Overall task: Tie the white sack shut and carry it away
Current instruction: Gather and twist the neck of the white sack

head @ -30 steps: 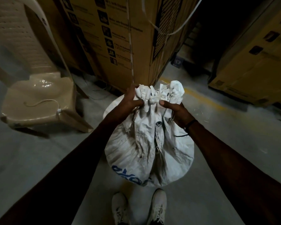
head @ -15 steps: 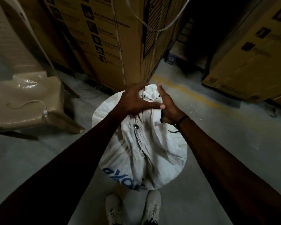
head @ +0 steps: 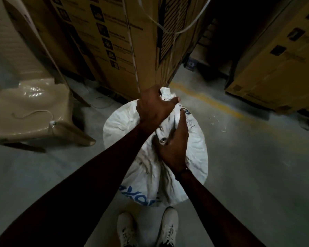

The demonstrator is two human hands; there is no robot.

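Two hands clamp the gathered neck of the white sack (head: pixel 194 150), not yet tied.

Nearest, just in front of the person's shoes (head: pixel 148 227), the sack stands on the floor (head: pixel 257 166), its twisted neck running up and away from the body. On that neck the right hand (head: pixel 173 148) grips low, fingers wrapped round the cloth by a metal eyelet (head: pixel 163 140); the left hand (head: pixel 154 106) is fisted higher, at the crumpled tip, so it is the farther one. Left of the sack is a plastic chair (head: pixel 32 111) bearing a cord (head: pixel 32 114), which I judge could serve as the tie. Beyond the sack rise cardboard cartons (head: pixel 114 41).
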